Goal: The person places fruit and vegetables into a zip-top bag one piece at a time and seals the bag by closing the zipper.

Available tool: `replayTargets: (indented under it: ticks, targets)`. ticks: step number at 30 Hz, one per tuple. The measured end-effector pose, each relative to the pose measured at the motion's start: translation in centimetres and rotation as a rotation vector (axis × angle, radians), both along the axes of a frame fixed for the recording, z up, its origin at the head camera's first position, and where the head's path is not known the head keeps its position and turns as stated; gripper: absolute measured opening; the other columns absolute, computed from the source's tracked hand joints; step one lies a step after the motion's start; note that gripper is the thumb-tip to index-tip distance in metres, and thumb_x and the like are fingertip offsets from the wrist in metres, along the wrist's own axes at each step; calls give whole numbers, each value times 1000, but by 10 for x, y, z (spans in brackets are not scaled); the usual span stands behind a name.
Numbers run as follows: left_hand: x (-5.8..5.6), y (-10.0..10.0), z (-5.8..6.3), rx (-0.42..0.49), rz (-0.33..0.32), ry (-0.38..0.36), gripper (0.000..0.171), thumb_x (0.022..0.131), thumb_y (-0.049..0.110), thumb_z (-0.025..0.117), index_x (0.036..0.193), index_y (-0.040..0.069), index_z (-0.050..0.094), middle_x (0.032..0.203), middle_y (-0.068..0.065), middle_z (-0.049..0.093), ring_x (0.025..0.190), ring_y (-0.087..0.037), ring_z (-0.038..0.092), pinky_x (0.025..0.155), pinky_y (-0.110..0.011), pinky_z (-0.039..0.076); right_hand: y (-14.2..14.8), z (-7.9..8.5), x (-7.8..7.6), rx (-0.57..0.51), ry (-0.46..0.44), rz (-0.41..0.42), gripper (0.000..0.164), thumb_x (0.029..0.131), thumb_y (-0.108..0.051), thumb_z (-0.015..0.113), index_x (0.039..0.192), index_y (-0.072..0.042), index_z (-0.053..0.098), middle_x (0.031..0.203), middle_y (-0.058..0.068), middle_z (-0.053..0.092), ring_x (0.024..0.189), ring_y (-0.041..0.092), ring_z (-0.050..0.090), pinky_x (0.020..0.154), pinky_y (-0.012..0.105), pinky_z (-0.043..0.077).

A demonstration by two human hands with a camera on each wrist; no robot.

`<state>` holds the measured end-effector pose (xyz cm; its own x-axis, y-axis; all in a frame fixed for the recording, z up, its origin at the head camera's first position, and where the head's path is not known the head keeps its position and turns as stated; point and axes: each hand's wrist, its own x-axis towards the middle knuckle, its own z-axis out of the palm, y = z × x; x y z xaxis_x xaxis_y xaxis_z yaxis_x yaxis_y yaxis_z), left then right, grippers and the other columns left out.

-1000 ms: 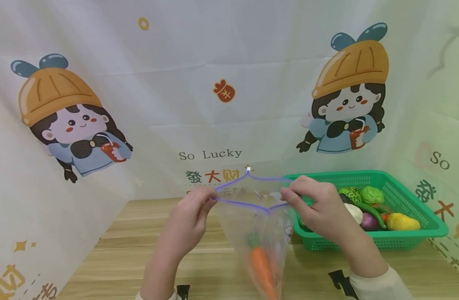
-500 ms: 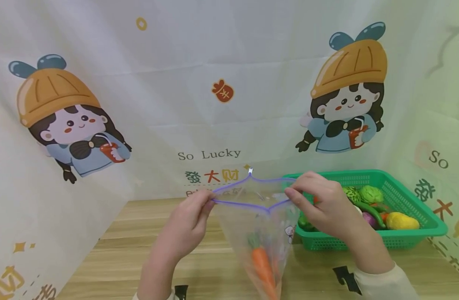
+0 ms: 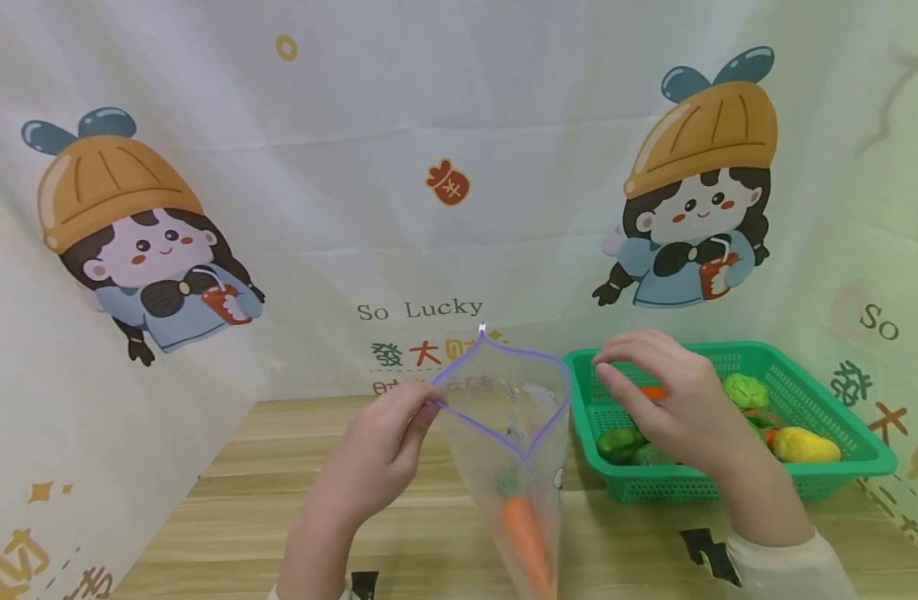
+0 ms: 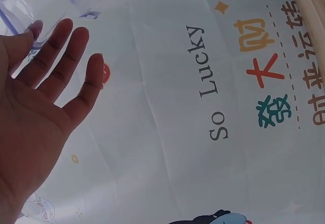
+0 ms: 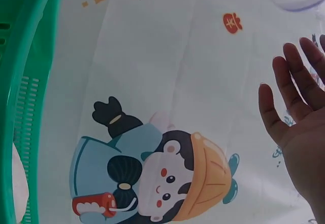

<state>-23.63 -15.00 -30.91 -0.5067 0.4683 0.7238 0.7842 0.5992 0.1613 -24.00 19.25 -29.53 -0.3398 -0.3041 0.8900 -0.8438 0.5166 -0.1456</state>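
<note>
A clear zip bag (image 3: 489,458) with a purple-edged mouth hangs over the table, its opening spread wide. Inside it, an orange carrot (image 3: 528,537) with a green top points downward. My left hand (image 3: 387,442) pinches the left side of the bag's rim between thumb and index finger; its other fingers are spread in the left wrist view. My right hand (image 3: 669,408) is off the bag, above the green basket (image 3: 736,487), with fingers relaxed and nothing in them. In the right wrist view the bag's edge (image 5: 299,5) shows apart from the right fingertips.
The basket, at the right, holds several vegetables: a yellow one (image 3: 806,444), a green leafy one (image 3: 745,390), a dark green one (image 3: 620,446) and others partly behind the right hand. A printed cloth (image 3: 339,208) stands behind and beside the wooden table (image 3: 256,500).
My right hand has let go of the bag's right rim and moved right over the basket. The bag's mouth has swung a little and gapes wider. My left hand keeps its pinch.
</note>
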Motion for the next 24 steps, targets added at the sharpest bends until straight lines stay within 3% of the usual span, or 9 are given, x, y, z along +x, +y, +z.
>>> replayTargets:
  ticks: [4, 8, 12, 16, 21, 24]
  targets:
    - [1, -2, 0, 4, -6, 26, 11, 105, 2, 62, 110, 10, 66, 99, 0, 68, 85, -9, 56, 75, -28, 54, 1, 2, -2, 2, 14, 29, 6, 102, -14, 71, 102, -12, 77, 104, 3, 76, 105, 14, 67, 103, 8, 47]
    - [0, 0, -1, 2, -30, 21, 10, 104, 2, 64, 110, 10, 67, 100, 0, 69, 88, -9, 59, 78, -27, 56, 10, 6, -6, 82, -68, -31, 6, 102, -16, 72, 102, -14, 77, 104, -2, 77, 102, 12, 68, 97, 11, 51]
    - [0, 1, -1, 9, -39, 28, 9, 103, 5, 67, 109, 11, 68, 101, 1, 70, 93, -10, 64, 83, -28, 59, 21, 21, -20, 297, -281, -103, 5, 100, -16, 74, 103, -18, 77, 100, -10, 76, 95, 11, 69, 88, 28, 59]
    - [0, 1, -3, 14, -31, 41, 10, 101, 6, 70, 109, 12, 68, 102, 3, 71, 95, -10, 66, 86, -29, 60, 29, 31, -46, 553, -549, -89, 9, 101, -21, 74, 107, -16, 77, 104, -7, 76, 93, 11, 70, 84, 38, 61]
    - [-1, 0, -3, 15, -44, 63, 14, 99, 3, 71, 108, 12, 69, 102, 3, 71, 95, -10, 66, 86, -27, 59, 40, 27, -75, 841, -864, -125, 22, 96, -21, 79, 113, -8, 76, 114, 8, 75, 100, 22, 72, 85, 41, 62]
    - [-2, 1, -2, 15, -45, 64, 15, 98, 1, 72, 108, 13, 69, 102, 5, 70, 94, -9, 66, 85, -27, 59, 47, 17, -83, 946, -992, -181, 32, 89, -12, 82, 120, -6, 76, 120, 14, 74, 108, 30, 70, 85, 43, 63]
